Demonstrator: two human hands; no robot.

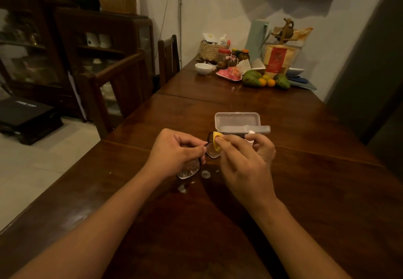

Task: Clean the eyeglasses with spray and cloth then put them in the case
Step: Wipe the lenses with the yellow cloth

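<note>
My left hand (174,150) grips the dark-framed eyeglasses (189,169) by the frame, just above the table. One lens shows below that hand, the other between my two hands. My right hand (244,160) pinches a small yellow cloth (217,142) against the far lens. A small white spray bottle (250,135) stands just behind my right hand, mostly hidden by the fingers. The grey glasses case (237,121) lies open on the table right behind both hands, its lid up.
The dark wooden table (305,180) has small wet spots (205,174) under the glasses. At its far end sit a white bowl (204,68), jars, a basket, fruit (253,79) and packets. Wooden chairs (122,86) line the left side.
</note>
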